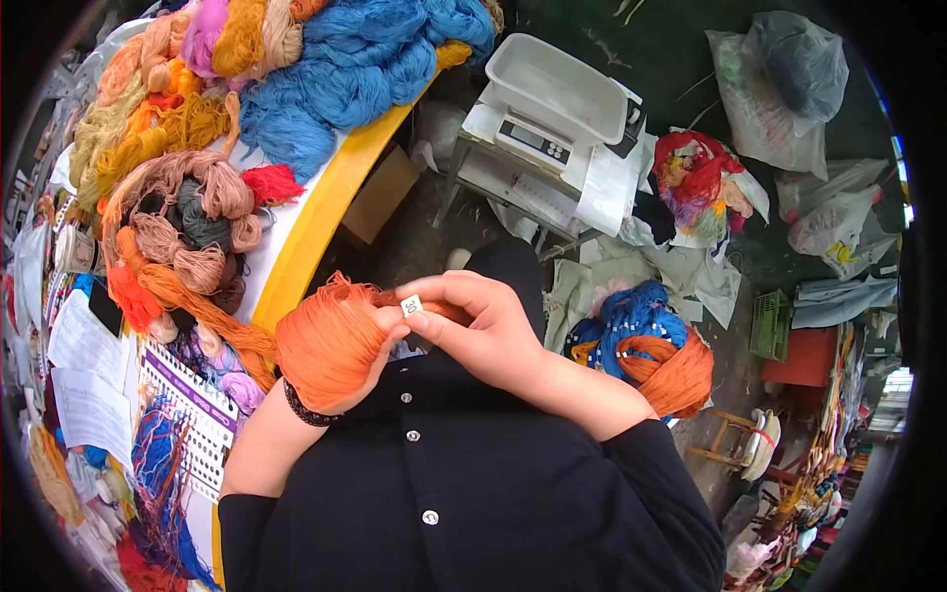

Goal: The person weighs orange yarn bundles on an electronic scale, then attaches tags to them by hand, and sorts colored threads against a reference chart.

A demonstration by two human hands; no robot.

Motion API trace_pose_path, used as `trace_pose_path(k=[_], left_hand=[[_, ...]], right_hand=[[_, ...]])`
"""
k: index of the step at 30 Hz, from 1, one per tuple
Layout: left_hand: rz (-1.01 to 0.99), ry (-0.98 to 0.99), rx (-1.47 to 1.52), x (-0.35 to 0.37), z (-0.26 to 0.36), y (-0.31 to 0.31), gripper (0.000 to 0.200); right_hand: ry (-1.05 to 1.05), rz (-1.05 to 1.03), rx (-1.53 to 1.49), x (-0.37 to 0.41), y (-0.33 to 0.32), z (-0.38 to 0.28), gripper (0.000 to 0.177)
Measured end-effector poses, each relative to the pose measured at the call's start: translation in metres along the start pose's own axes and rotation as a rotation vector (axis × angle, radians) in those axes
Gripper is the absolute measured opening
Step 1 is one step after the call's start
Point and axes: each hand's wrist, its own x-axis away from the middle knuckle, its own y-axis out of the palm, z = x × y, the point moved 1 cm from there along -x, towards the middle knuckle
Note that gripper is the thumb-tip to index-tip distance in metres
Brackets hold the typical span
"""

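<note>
A bundle of orange yarn (327, 343) is wrapped over the back of my left hand (379, 367), hiding most of its fingers. My left thumb shows, bent against a small white tag (410, 306) marked "30". From the other side my right hand (481, 318) pinches that tag between thumb and fingers. Both hands meet in front of my black shirt, close to the table's yellow edge (314, 229). A dark patterned band (308, 407) circles my left wrist.
Piled yarn skeins, including blue ones (360, 69), cover the table at left, with a calendar (187, 419) and papers (91, 365). A weighing scale (543, 138) with a tray stands ahead. More yarn (651, 350) lies at right, near a wooden stool (725, 439) and plastic bags (779, 84).
</note>
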Motion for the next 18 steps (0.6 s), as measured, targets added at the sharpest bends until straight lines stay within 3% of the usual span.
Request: trace_pose_path(k=[1, 3, 4, 6, 7, 8, 9, 10, 11, 12, 13, 15, 17, 18], left_hand=[[-0.001, -0.002, 0.001, 0.002, -0.001, 0.003, 0.010], [0.154, -0.191, 0.204, 0.005, -0.004, 0.009, 0.014], [0.095, -0.324, 0.434, 0.003, -0.009, 0.011, 0.017], [-0.045, -0.954, 1.279, 0.014, -0.013, 0.012, 0.021], [-0.088, -0.929, 1.317, 0.015, -0.014, 0.012, 0.019], [-0.088, -0.931, 1.317, 0.014, -0.014, 0.013, 0.019], [-0.019, -0.685, 0.946, 0.011, -0.013, 0.013, 0.018], [0.043, -0.435, 0.576, 0.008, -0.010, 0.015, 0.016], [0.149, -0.303, 0.398, 0.007, -0.007, 0.018, 0.014], [0.147, -0.299, 0.400, 0.006, -0.008, 0.017, 0.014], [0.087, -0.423, 0.521, 0.006, -0.010, 0.017, 0.015], [0.009, -0.603, 0.787, 0.008, -0.017, 0.017, 0.020], [-0.192, -0.956, 1.364, 0.019, -0.026, 0.015, 0.025], [-0.183, -1.000, 1.344, 0.019, -0.025, 0.015, 0.020]], right_hand=[[0.002, -0.001, 0.000, -0.001, -0.002, 0.003, 0.008], [-0.225, 0.022, 0.302, -0.002, -0.006, 0.012, 0.012], [-0.224, 0.021, 0.302, -0.003, -0.006, 0.014, 0.012], [-0.392, 0.111, 0.413, -0.005, -0.007, 0.015, 0.011], [-0.391, 0.109, 0.412, -0.005, -0.006, 0.015, 0.011], [-0.237, 0.088, 0.275, -0.006, -0.004, 0.017, 0.009], [-0.082, 0.068, 0.137, -0.006, -0.003, 0.019, 0.007], [-0.081, 0.071, 0.137, -0.006, -0.004, 0.019, 0.007], [-0.050, 0.042, 0.139, -0.006, -0.004, 0.020, 0.007], [-0.021, 0.014, 0.143, -0.006, -0.005, 0.021, 0.008], [-0.021, 0.016, 0.144, -0.007, -0.007, 0.023, 0.008], [-0.418, 0.126, 0.525, -0.009, -0.008, 0.023, 0.011], [-0.428, 0.154, 0.559, -0.009, -0.007, 0.021, 0.013], [-0.464, 0.143, 0.527, -0.010, -0.007, 0.022, 0.010]])
